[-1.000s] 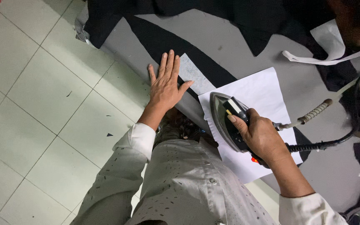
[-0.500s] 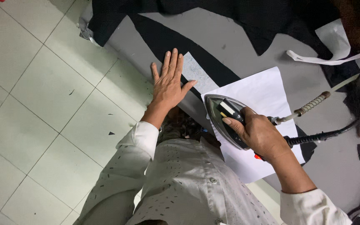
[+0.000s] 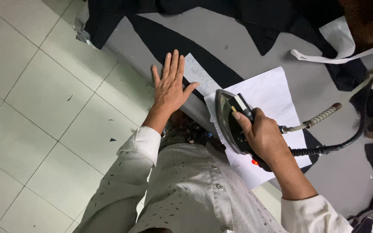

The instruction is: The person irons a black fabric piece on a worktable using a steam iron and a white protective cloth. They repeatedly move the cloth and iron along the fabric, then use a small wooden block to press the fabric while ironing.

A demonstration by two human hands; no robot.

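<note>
I am watching the right hand [image 3: 262, 138] gripping the handle of a steam iron [image 3: 232, 123], fingers wrapped tight around it and the forefinger lying along the top, while the iron is sitting with its pointed nose toward eleven o'clock on the near left edge of a white sheet [image 3: 268, 99]. The left hand [image 3: 170, 86] is lying flat and spread wide, palm down, at about ten o'clock from the iron, pressing on a long black strip of fabric [image 3: 169, 43] and just touching a pale grey strip [image 3: 199, 75] that is running between the two hands. Both strips are resting on a grey table [image 3: 247, 39]. From the back of the iron a black cord [image 3: 342, 144] is trailing toward three o'clock, and a paler hose with a coiled spring sleeve [image 3: 322, 116] is angling toward two o'clock. More black cloth [image 3: 238, 11] is piled at twelve o'clock, with a white band [image 3: 337, 54] lying at about one o'clock. I think the sole is flat on the sheet, though the hand is hiding part of it. The tiled floor [image 3: 35, 108] is showing at nine o'clock.
</note>
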